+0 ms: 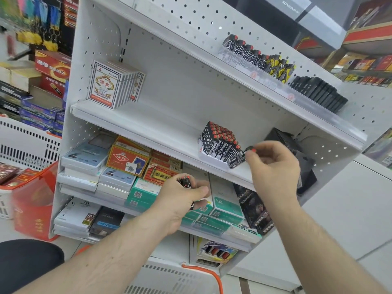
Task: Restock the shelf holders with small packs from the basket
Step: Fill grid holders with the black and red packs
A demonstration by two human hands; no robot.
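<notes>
A display tray [210, 157] on the middle shelf [148, 126] holds several black-and-white patterned small packs [220, 140] with red tops. My right hand [273, 166] pinches one such pack [239, 159] by its red top at the tray's right front corner. My left hand [180, 198] hovers lower, in front of the shelf below, and grips a few more of the same packs [186, 182]. The white basket [169, 279] with an orange handle sits at the bottom of the view, under my arms.
A stack of playing-card boxes [112, 85] stands at the shelf's left. The upper shelf holds patterned packs [254, 56] and black packs [320, 93]. Lower shelves carry white, teal and red boxes [131, 160]. A red bag [34, 200] and another white basket [27, 143] stand at left.
</notes>
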